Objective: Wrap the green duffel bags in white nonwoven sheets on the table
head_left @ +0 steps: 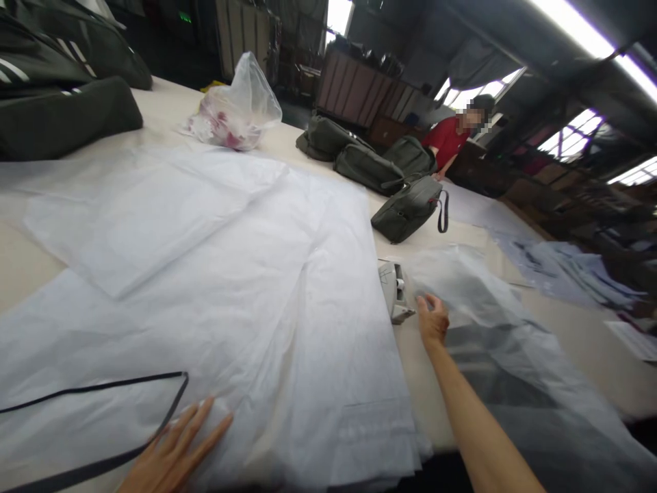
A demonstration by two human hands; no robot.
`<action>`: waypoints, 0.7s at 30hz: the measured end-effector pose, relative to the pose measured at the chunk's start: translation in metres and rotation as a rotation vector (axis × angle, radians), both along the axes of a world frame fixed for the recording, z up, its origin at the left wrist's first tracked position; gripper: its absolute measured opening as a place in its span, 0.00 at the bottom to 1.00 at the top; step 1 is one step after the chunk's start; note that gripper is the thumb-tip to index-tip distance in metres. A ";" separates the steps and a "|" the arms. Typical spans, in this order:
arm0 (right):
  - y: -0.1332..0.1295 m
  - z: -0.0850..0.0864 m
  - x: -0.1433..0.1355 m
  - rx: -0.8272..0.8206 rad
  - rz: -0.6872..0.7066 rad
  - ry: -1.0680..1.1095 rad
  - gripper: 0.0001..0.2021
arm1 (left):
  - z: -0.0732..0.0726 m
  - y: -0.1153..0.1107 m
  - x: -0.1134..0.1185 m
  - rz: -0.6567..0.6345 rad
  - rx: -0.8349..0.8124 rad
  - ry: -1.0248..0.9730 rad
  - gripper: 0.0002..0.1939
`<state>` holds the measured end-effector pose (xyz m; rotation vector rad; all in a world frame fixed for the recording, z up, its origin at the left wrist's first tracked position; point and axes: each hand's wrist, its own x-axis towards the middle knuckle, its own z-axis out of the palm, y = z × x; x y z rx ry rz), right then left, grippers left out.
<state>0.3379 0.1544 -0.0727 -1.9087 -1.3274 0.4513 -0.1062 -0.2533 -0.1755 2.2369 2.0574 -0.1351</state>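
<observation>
My left hand (179, 441) lies flat with fingers spread on a stack of translucent white plastic bags (230, 308). A thin black strap (123, 381) loops over the stack and passes by this hand. My right hand (434, 318) has its fingers curled in a pinch, just right of a pale tape dispenser (394, 291). What it pinches, if anything, is too small and blurred to make out. Beneath and beside the right forearm, a clear plastic bag (513, 363) lies on the table, with something dark showing through it.
Several dark green bags (410, 209) rest beyond the dispenser. Larger dark bags (66, 116) stand at far left. A knotted clear bag (236, 113) with red and white contents sits at the back. Papers (580, 270) are at right. A person in red (445, 140) stands across the table.
</observation>
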 end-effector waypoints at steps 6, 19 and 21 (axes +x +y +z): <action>0.034 -0.020 0.024 -0.294 -0.012 0.240 0.10 | 0.012 0.005 0.009 0.015 -0.001 0.091 0.50; -0.022 -0.054 0.041 -0.184 -0.057 0.452 0.12 | 0.035 0.008 0.020 0.077 -0.158 -0.013 0.48; -0.036 -0.068 0.046 -0.220 -0.013 0.452 0.11 | 0.038 0.008 0.020 0.073 -0.177 -0.026 0.49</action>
